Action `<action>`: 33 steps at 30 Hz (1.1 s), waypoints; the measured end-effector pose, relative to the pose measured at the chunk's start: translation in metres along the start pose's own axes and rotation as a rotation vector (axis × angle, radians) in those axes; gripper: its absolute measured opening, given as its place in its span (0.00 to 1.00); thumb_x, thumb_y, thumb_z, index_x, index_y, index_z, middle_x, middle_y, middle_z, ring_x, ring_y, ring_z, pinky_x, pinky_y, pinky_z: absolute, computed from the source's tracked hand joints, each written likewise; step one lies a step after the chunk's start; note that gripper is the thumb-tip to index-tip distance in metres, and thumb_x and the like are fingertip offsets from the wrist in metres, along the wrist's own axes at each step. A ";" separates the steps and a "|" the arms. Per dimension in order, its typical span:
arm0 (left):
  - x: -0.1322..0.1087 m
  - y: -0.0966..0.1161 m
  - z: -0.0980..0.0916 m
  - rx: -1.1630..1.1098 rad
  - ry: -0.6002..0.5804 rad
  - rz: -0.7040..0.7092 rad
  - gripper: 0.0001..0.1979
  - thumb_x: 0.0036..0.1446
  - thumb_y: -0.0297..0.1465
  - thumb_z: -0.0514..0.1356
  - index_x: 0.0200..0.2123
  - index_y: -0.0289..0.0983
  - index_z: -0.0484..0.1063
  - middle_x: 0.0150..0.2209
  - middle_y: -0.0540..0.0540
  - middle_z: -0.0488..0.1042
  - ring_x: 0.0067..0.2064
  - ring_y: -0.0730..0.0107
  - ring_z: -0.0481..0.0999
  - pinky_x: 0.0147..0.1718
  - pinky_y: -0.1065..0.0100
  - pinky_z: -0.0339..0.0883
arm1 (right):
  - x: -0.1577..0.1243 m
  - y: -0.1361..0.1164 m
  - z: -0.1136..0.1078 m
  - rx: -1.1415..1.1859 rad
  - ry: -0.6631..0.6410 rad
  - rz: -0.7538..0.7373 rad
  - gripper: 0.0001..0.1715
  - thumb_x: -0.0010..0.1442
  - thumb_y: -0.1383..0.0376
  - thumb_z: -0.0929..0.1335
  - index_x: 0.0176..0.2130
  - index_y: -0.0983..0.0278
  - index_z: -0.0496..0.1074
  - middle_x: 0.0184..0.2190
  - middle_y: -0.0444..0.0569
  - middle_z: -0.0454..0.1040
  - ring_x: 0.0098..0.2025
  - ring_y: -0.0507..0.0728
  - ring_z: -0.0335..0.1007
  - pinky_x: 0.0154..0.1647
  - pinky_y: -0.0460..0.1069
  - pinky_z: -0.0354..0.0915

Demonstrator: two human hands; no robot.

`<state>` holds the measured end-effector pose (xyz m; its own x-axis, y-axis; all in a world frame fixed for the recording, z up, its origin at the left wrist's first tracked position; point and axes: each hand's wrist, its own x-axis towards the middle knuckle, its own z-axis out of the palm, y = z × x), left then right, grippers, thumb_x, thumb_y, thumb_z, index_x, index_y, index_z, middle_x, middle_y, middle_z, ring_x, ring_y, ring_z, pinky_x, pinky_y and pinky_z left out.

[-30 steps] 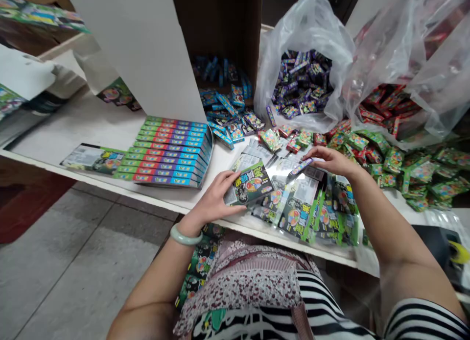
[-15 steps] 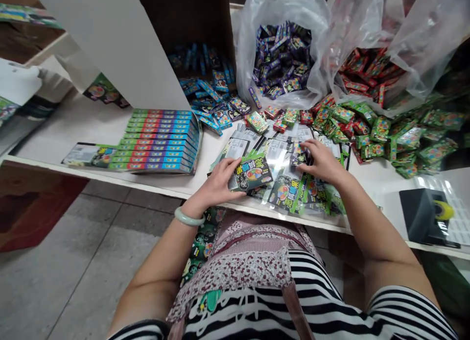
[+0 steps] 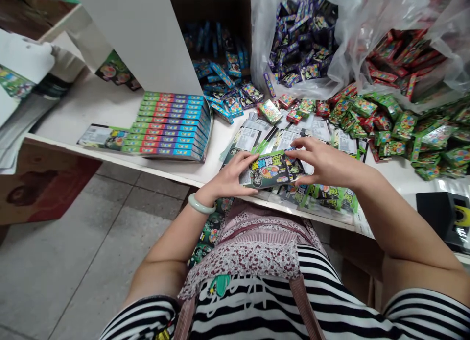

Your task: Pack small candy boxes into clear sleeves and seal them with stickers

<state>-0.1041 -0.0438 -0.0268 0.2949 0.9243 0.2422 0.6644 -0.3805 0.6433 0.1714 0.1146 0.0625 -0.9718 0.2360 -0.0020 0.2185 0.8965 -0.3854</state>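
Observation:
My left hand [image 3: 233,177] grips a black printed candy packet [image 3: 270,171] by its left end, thumb below and fingers above. The packet has yellow-green lettering and a round colourful picture. At its right end, my right hand [image 3: 321,163] pinches a small purple candy box [image 3: 295,168] between fingers and thumb; the box touches or nearly touches the packet. Whether it is partly inside cannot be seen. Under both hands lie several flat, overlapping packets [image 3: 330,198] with clear plastic and black-green print.
Left on the table stands a block of stacked coloured boxes [image 3: 165,124]. Blue boxes [image 3: 220,80] lie behind. Plastic bags hold purple boxes [image 3: 304,36] and red boxes [image 3: 407,60]. Green boxes [image 3: 396,122] are heaped at right, near a black object [image 3: 435,215].
My right hand has moved left with the small purple box, up to the right end of the packet in my left hand. The view has shifted a little.

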 end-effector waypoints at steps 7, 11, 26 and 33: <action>-0.003 -0.002 0.000 0.001 0.119 -0.067 0.51 0.50 0.46 0.72 0.71 0.43 0.52 0.60 0.37 0.61 0.62 0.46 0.65 0.63 0.41 0.63 | 0.010 -0.011 0.020 0.110 0.276 0.060 0.46 0.57 0.48 0.74 0.66 0.60 0.60 0.62 0.62 0.67 0.67 0.71 0.60 0.67 0.70 0.60; -0.004 0.000 0.002 0.039 0.159 -0.103 0.51 0.49 0.46 0.72 0.71 0.42 0.52 0.59 0.37 0.62 0.61 0.46 0.66 0.62 0.41 0.64 | 0.013 -0.022 0.037 0.155 0.281 0.083 0.29 0.66 0.51 0.67 0.63 0.56 0.65 0.59 0.57 0.73 0.70 0.71 0.57 0.70 0.77 0.46; -0.061 -0.007 -0.031 0.134 0.296 -0.182 0.52 0.53 0.48 0.70 0.73 0.45 0.46 0.59 0.36 0.62 0.61 0.45 0.67 0.61 0.43 0.67 | 0.276 0.017 0.076 0.137 0.211 0.340 0.29 0.59 0.64 0.73 0.58 0.68 0.71 0.56 0.63 0.76 0.59 0.69 0.71 0.61 0.61 0.65; -0.077 -0.019 -0.037 0.162 0.334 -0.216 0.51 0.53 0.47 0.70 0.73 0.44 0.48 0.60 0.36 0.61 0.61 0.44 0.66 0.60 0.41 0.67 | 0.261 0.043 0.079 0.586 0.346 0.553 0.12 0.58 0.59 0.72 0.40 0.65 0.76 0.38 0.50 0.79 0.42 0.59 0.75 0.46 0.54 0.69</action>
<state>-0.1647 -0.1066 -0.0312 -0.0834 0.9316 0.3537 0.7936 -0.1525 0.5890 -0.0794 0.1851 -0.0276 -0.6377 0.7655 -0.0856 0.4769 0.3051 -0.8243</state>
